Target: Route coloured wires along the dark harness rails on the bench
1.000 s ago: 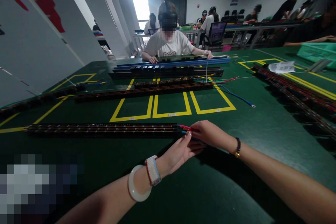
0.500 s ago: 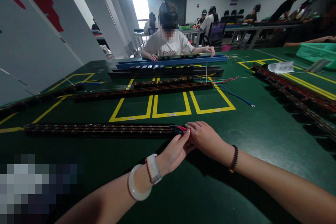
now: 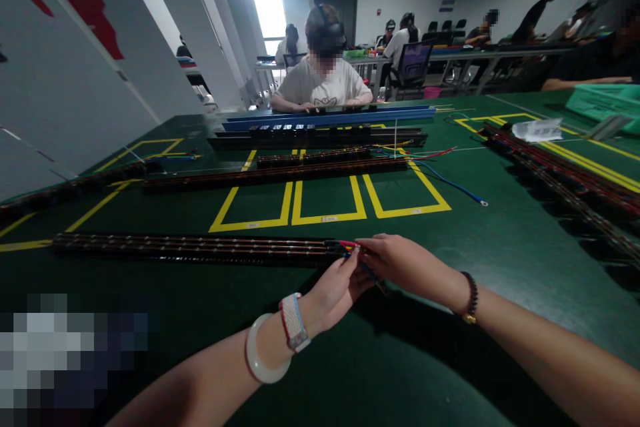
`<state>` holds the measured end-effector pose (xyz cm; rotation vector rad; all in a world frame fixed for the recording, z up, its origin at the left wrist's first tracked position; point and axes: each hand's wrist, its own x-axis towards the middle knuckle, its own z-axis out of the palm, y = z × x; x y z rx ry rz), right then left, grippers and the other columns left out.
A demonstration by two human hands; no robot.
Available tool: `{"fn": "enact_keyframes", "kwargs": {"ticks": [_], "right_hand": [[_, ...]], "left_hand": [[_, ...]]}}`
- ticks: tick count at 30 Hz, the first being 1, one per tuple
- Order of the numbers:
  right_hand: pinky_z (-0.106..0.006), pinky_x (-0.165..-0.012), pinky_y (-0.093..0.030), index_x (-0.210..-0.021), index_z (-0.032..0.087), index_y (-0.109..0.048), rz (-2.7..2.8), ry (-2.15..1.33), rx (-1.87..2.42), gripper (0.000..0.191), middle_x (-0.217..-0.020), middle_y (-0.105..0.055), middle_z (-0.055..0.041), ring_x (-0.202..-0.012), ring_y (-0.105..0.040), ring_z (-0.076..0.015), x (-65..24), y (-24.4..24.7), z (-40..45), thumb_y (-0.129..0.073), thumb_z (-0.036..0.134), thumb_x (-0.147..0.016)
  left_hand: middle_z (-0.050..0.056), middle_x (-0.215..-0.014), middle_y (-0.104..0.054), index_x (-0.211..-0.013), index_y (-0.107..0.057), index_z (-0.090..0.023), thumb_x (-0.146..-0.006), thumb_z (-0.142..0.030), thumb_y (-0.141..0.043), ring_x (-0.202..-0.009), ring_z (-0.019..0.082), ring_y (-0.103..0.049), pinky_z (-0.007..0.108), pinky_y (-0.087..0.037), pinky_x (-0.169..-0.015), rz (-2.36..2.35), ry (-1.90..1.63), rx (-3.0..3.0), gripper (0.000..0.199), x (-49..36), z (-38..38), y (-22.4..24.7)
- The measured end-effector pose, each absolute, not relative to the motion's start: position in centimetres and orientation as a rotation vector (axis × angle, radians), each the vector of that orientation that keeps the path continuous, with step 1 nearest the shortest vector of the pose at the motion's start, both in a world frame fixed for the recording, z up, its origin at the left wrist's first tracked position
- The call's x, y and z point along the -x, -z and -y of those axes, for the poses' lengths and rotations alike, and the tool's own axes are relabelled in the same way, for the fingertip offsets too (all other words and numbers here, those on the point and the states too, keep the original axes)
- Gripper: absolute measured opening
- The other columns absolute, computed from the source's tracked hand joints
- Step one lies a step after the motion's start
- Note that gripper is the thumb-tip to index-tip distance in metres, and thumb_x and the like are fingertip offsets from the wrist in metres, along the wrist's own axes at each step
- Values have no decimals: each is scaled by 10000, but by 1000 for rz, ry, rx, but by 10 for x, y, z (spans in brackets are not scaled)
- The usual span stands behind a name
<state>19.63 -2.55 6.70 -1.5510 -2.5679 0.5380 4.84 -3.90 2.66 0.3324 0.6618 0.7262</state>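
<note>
A long black bar with copper-coloured strips lies across the green table in front of me. Red, yellow and blue wires come out of its right end. My left hand is closed on these wires, thumb on top, close to the bar's end. Touching it from the right, my right hand has its fingers pinched at the same wires. A dark blue wire hangs down between the two hands. The fingertips partly hide the wires.
Beyond lie yellow tape outlines, more strip bars and a blue rail, with a person in white behind. At right are bars with red wires, a white paper and a green basket.
My right hand has shifted slightly right and its wrist has turned. The dark blue wire now shows below the fingers. The person opposite has drawn both hands together on the rail.
</note>
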Motion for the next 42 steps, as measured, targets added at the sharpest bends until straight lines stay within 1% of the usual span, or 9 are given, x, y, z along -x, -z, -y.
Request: {"fn": "enact_keyframes", "kwargs": {"ticks": [4, 10, 17, 22, 30, 33, 36, 38, 42], "right_hand": [[-250, -680, -434, -985, 161, -639, 2543, -578, 1658, 249, -877, -644, -71, -805, -600, -169, -201, -74, 23, -514, 344, -872], [-265, -522, -326, -836, 163, -613, 2599, -286, 1923, 351, -745, -621, -65, -648, -574, -191, -197, -77, 30, -527, 503, -838], [-275, -522, -320, -779, 160, -614, 2722, -73, 1888, 188, -757, -622, -63, -641, -582, -180, -191, -77, 29, -477, 236, -883], [-304, -622, -391, -798, 116, -646, 2899, 198, 1617, 127, -771, -625, -82, -719, -583, -203, -185, -65, 36, -528, 71, -785], [-313, -530, -375, -825, 70, -659, 2930, 647, 1370, 215, -687, -565, -96, -612, -495, -192, -171, -48, 58, -457, 22, -772], [-339, -592, -419, -912, 41, -663, 2878, 690, 1474, 248, -767, -592, -127, -678, -523, -209, -168, -43, 63, -452, 45, -782], [-373, -737, -454, -1093, 2, -619, 2839, 690, 1496, 341, -1094, -585, -210, -894, -561, -259, -170, -44, 65, -459, 91, -805], [-359, -760, -457, -1155, 26, -592, 2893, 562, 1486, 370, -1207, -537, -206, -941, -563, -254, -174, -50, 64, -470, 113, -817], [-308, -674, -437, -975, 112, -651, 2927, 159, 1583, 221, -913, -627, -129, -767, -592, -196, -186, -68, 54, -480, 208, -874]], "left_hand": [[83, -970, -609, -935, -557, -111, -892, -260, -477, -898, 153, -588, 352, -413, -902, -680, -713, -323, 174, -49, 39, -34], [52, -846, -613, -868, -558, -116, -869, -269, -519, -768, 126, -585, 318, -438, -823, -699, -727, -296, 158, -51, 38, -32], [92, -955, -614, -940, -568, -104, -894, -274, -474, -864, 132, -592, 336, -440, -899, -693, -702, -339, 200, -48, 39, -31], [81, -927, -619, -937, -543, -107, -896, -253, -468, -805, 124, -598, 303, -466, -799, -769, -666, -340, 169, -49, 40, -36], [21, -771, -595, -821, -506, -122, -897, -257, -466, -636, 63, -549, 189, -438, -612, -814, -632, -319, 160, -51, 41, -34], [29, -819, -607, -862, -525, -123, -899, -236, -459, -707, 70, -577, 189, -459, -669, -821, -612, -332, 136, -50, 40, -37], [42, -856, -613, -894, -538, -116, -902, -233, -452, -747, 73, -588, 193, -471, -711, -784, -621, -323, 146, -49, 40, -38], [45, -857, -614, -898, -535, -112, -898, -246, -463, -728, 74, -587, 214, -480, -738, -762, -629, -320, 152, -50, 40, -35], [43, -824, -605, -856, -510, -109, -885, -272, -489, -692, 80, -579, 274, -486, -786, -730, -651, -307, 167, -52, 39, -29]]}}
